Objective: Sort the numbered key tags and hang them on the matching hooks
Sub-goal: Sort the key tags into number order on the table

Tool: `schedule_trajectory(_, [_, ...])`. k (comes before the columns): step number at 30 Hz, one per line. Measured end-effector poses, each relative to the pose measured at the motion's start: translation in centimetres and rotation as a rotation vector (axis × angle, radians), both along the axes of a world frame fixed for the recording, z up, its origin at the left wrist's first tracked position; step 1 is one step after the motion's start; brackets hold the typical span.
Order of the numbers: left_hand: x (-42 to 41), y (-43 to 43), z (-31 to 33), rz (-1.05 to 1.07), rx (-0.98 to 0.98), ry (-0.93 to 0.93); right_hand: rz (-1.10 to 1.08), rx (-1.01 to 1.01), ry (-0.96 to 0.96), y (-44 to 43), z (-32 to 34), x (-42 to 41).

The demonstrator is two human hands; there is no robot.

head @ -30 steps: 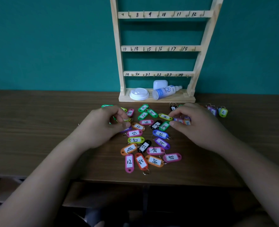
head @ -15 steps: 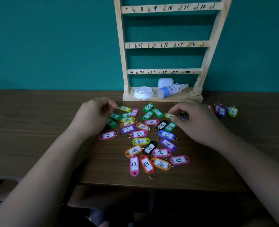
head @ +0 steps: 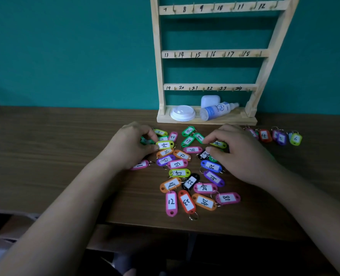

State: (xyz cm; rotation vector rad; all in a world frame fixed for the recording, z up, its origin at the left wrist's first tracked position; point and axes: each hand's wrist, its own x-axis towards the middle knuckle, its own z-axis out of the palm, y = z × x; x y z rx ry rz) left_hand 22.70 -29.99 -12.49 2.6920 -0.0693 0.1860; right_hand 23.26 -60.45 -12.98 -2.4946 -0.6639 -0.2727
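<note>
Several coloured numbered key tags (head: 187,172) lie heaped on the wooden table (head: 55,156), in front of a wooden hook rack (head: 211,54) whose rails are numbered 7 to 24. No tag hangs on the hooks in view. My left hand (head: 131,146) pinches the left end of a yellow-green tag marked 14 (head: 165,144) between thumb and index finger. My right hand (head: 237,154) curls over the heap's right side, its thumb and index tips closed on the end of a yellow tag (head: 219,144). A pink tag 1 (head: 140,165) shows under my left wrist.
A short row of tags, with a red 4 (head: 264,135) and a yellow-green 6 (head: 295,138), lies to the right of the rack base. On that base sit a white lid (head: 182,113), a spray bottle (head: 217,110) and a white case (head: 210,100). The table's front edge (head: 185,224) is close.
My left hand has slid right into the heap and taken hold of tag 14. My right hand stays by the yellow tag, a little lower.
</note>
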Motion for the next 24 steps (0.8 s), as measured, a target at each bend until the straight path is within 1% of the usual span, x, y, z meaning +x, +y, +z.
schedule_trajectory(4, [0.3, 0.4, -0.2, 0.059, -0.052, -0.080, -0.005, 0.004, 0.007, 0.2, 0.1, -0.1])
schedule_trajectory(8, [0.6, 0.6, -0.1, 0.063, -0.067, -0.131, -0.004, 0.012, 0.001, 0.2, 0.2, -0.3])
schedule_trajectory(12, [1.0, -0.2, 0.0, 0.116, -0.105, -0.149, -0.002, 0.018, -0.004, 0.4, 0.2, -0.3])
schedule_trajectory(18, [2.5, -1.0, -1.0, 0.156, -0.055, -0.100, 0.005, 0.022, -0.009, 0.7, 0.2, -0.3])
schedule_trajectory(24, [2.8, -1.6, -1.1, 0.178, 0.025, -0.099, 0.002, 0.021, -0.006, 0.6, 0.3, -0.4])
